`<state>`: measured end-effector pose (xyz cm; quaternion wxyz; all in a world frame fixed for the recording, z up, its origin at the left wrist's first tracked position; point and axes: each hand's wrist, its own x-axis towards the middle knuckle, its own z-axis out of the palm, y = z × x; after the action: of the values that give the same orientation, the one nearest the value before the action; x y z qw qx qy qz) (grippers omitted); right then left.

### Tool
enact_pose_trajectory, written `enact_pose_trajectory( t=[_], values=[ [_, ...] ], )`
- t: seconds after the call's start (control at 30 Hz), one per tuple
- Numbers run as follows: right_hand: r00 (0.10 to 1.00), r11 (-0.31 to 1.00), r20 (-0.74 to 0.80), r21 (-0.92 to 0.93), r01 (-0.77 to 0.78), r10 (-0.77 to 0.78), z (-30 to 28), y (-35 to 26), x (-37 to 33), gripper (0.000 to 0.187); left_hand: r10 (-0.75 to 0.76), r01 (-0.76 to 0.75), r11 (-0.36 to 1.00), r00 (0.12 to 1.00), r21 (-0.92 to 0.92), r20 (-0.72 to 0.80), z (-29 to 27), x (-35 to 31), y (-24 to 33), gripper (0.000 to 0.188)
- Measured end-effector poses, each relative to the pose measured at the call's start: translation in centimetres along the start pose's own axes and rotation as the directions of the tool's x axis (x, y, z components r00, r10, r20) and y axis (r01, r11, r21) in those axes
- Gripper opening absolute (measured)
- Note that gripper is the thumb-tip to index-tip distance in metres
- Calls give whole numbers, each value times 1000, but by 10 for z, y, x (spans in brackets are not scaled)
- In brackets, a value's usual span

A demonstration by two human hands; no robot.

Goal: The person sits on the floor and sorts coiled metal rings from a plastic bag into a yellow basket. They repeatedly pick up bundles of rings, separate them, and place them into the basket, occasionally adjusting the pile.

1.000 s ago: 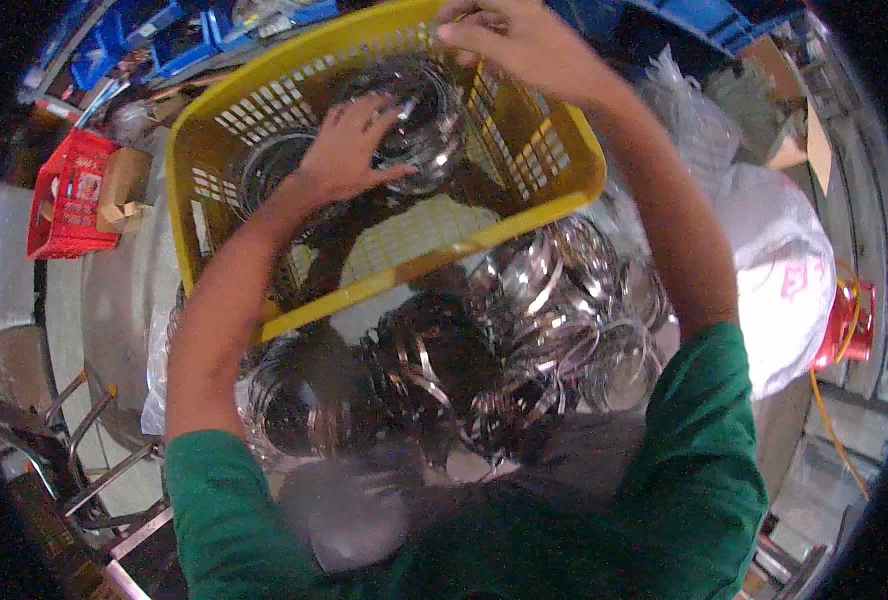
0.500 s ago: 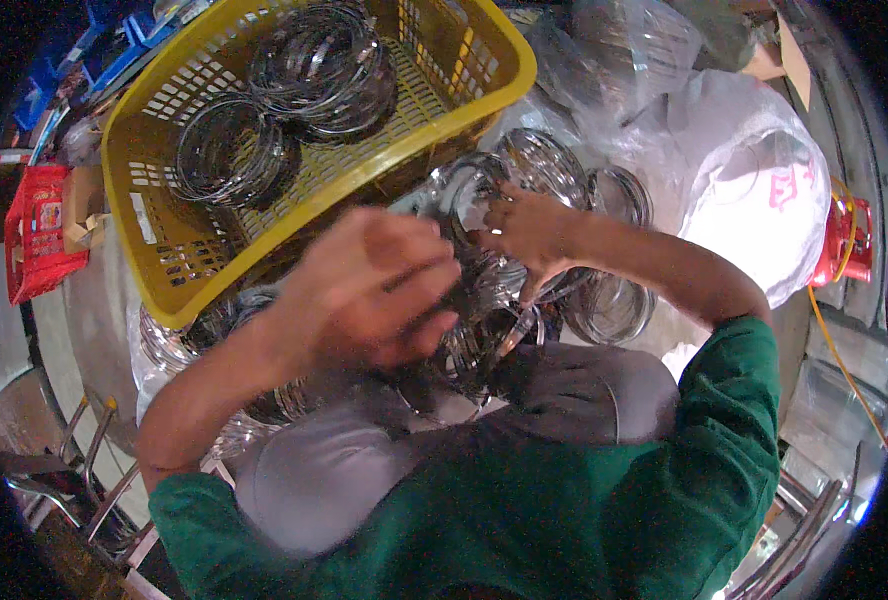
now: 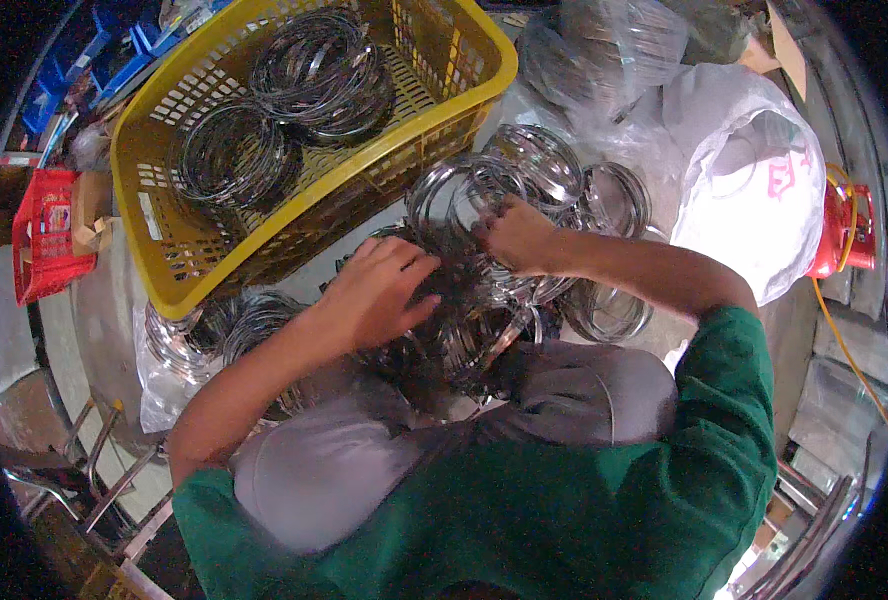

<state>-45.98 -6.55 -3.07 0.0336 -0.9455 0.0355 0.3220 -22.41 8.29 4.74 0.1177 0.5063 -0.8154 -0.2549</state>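
Heaped between my knees and the yellow basket are many thin, shiny metal rings (image 3: 539, 165), some gathered in loose bundles. My right hand (image 3: 519, 237) is closed at the heap's upper middle, its curled fingers gripping the edge of a metal ring; the exact grip is partly hidden. Over the heap's left part hovers my left hand (image 3: 376, 292), palm down, fingers slightly bent and thumb apart, with nothing visible in it. Dark and shiny rings lie just under and beside its fingertips.
A yellow plastic basket (image 3: 364, 170) holding bundles of metal rings stands at the upper left. To the right is a white sack (image 3: 744, 200), with a red cylinder (image 3: 854, 230) behind it. Clear plastic wrapping (image 3: 604, 60) lies at the back. At far left sits a red crate (image 3: 49, 235).
My left hand, blurred before, has lowered toward the heap, and its fingers have straightened somewhat. The right hand's spread fingers have closed on a ring.
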Motion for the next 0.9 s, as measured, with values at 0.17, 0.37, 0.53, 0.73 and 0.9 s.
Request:
enact_pose_trajectory(
  t=[0.17, 0.37, 0.53, 0.73, 0.9],
  values=[
    [971, 970, -207, 233, -73, 123, -54, -21, -60, 52, -49, 39, 998, 979, -55, -199, -22, 1, -7, 71],
    [906, 687, -218, 720, -101, 362, -153, -20, -129, 62, 42, -76, 823, 996, -563, -73, -25, 25, -9, 121],
    [832, 246, -230, 962, 116, 505, -181, -6, -146, 66, -20, -249, 209, 966, -946, -259, -35, 26, 20, 153],
    [741, 52, -255, 957, 286, 621, -214, -6, -147, 62, -263, -182, 401, 916, -898, -304, -100, -8, 47, 154],
    [659, -112, -390, 803, 585, 643, -253, 20, -99, 37, -466, -399, 425, 673, -813, -574, -150, -2, 7, 114]
  ],
)
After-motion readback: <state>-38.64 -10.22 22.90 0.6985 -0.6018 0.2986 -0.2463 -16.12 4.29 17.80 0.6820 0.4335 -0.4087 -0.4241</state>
